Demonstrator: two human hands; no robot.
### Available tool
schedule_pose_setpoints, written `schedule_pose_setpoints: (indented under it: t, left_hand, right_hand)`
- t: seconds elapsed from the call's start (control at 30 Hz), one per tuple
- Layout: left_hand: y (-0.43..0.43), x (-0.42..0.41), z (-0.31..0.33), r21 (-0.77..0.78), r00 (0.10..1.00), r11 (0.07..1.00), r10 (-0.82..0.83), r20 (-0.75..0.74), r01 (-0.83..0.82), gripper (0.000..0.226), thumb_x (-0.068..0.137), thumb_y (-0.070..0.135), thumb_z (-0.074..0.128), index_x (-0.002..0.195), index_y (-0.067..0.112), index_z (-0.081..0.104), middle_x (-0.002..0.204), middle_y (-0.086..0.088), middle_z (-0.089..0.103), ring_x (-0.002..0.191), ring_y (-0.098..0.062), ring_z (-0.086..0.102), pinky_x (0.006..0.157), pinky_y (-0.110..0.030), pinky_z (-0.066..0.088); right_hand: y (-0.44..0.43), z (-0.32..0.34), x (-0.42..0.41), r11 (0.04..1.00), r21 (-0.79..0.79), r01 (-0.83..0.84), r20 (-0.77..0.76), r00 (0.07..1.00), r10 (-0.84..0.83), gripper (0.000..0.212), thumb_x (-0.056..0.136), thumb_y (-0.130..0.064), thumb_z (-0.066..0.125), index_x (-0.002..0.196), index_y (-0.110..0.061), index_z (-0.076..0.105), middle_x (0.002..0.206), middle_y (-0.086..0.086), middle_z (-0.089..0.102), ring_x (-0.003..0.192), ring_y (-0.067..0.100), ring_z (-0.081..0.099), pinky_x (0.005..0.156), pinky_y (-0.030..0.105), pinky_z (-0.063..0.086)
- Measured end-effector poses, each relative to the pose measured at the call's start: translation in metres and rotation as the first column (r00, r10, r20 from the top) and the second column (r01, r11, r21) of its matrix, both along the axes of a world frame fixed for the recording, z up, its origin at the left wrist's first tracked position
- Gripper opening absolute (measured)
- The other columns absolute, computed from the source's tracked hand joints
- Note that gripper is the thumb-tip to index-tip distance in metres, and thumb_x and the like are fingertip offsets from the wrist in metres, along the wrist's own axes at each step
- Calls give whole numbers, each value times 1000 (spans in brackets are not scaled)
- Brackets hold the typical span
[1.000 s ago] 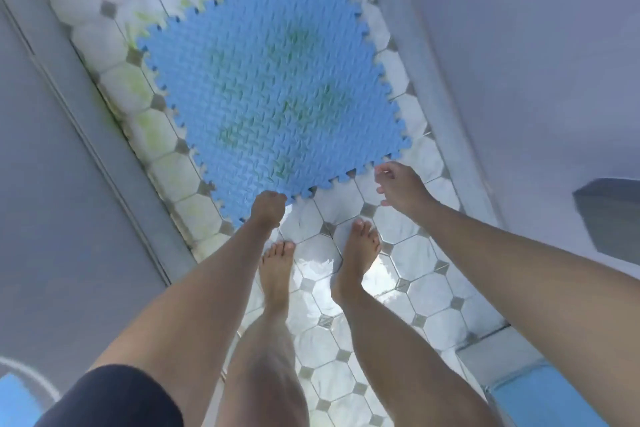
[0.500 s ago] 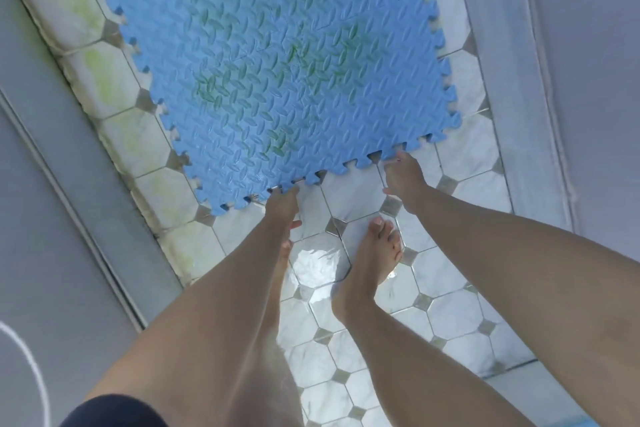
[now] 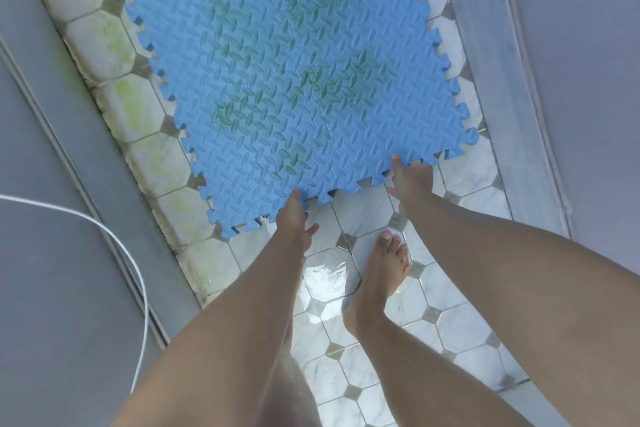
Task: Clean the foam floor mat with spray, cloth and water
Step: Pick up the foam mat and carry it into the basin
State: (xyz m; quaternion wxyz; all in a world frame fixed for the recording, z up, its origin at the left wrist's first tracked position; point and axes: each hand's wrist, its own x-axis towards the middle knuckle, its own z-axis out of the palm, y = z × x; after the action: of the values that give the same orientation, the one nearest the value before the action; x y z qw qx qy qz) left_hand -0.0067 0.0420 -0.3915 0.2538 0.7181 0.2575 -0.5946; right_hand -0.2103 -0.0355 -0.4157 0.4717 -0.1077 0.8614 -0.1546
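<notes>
White octagonal floor tiles (image 3: 356,215), green-stained along the left edge, carry a blue toothed-edge foam mat (image 3: 294,73) and a bare foot (image 3: 381,270).

Wet octagonal floor tiles (image 3: 325,284) (green-stained at left), grey walls (image 3: 52,288), white cord (image 3: 147,302).
</notes>
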Motion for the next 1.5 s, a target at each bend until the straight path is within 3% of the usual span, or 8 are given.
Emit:
schedule_pose_setpoints:
  t: [0.27, 0.43, 0.53, 0.83, 1.17, 1.27, 1.4, 1.5]
  left_hand:
    - [-3, 21, 117, -139, 843, 832, 525, -116, -537, 51, 91, 38, 73, 132, 10, 62, 111, -6, 66, 85, -13, 66, 55, -23, 60]
    - [-3, 63, 216, -219, 975, 950, 212, -69, -223, 12, 94, 30, 71, 95, 19, 67, 77, 0, 66, 66, -8, 67, 58, -20, 53]
    - [-11, 86, 267, -272, 998, 961, 59, 34, -48, 12, 94, 19, 70, 101, 10, 66, 68, -6, 68, 47, -10, 66, 47, -18, 55]
    - [-19, 76, 425, -311, 928, 874, -362, 94, 372, 11, 95, 4, 67, 97, -2, 58, 97, -18, 64, 85, -29, 68, 52, -25, 61]
    - [52, -79, 500, -246, 379, 358, -924, 45, 901, 45, 93, -1, 68, 135, -3, 53, 127, -20, 61, 101, -38, 66, 64, -38, 64]
    - [95, -135, 520, -257, 175, 172, -984, -13, 951, 42, 93, -3, 65, 133, 0, 52, 139, -22, 57, 124, -41, 59, 81, -45, 61]
    - [175, -201, 530, -284, -135, -115, -990, -50, 952, 38, 96, -4, 59, 132, 4, 53, 141, -22, 57, 117, -37, 58, 95, -47, 49]
    - [230, -237, 537, -277, -288, -266, -957, -39, 923, 46, 98, -4, 58, 143, 1, 48, 136, -19, 59, 112, -38, 57, 94, -46, 48]
  right_hand:
    - [-11, 130, 18, 801, -91, 591, 345, 774, -532, 55, 82, -6, 81, 123, -16, 46, 95, 9, 61, 58, 12, 55, 56, 22, 56]
    - [7, 231, 33, 787, -2, 617, 455, 701, -549, 30, 90, -8, 72, 115, -11, 56, 86, 8, 57, 63, 13, 53, 47, 19, 50]
    - [29, 298, 46, 740, 42, 671, 507, 624, -595, 16, 93, -7, 68, 98, -12, 54, 82, 9, 53, 64, 15, 51, 44, 18, 50]
    - [141, 462, 50, 411, 150, 899, 402, 324, -856, 16, 94, -4, 66, 96, -12, 53, 82, 10, 52, 61, 14, 49, 38, 16, 47]
    - [359, 556, 21, -207, 198, 958, 284, -258, -924, 18, 91, -8, 69, 105, -4, 58, 74, 16, 55, 51, 21, 49, 37, 22, 47]
    - [420, 577, 21, -377, 125, 918, 301, -397, -867, 14, 93, -8, 67, 103, -7, 57, 76, 13, 53, 59, 25, 48, 44, 23, 50]
    - [509, 597, 28, -540, 69, 839, 358, -526, -771, 16, 93, -9, 64, 106, -7, 55, 96, 12, 59, 84, 27, 63, 83, 42, 60]
    - [558, 602, 35, -673, 35, 739, 375, -633, -677, 11, 91, -4, 65, 97, -7, 56, 100, 13, 60, 82, 29, 65, 65, 38, 64]
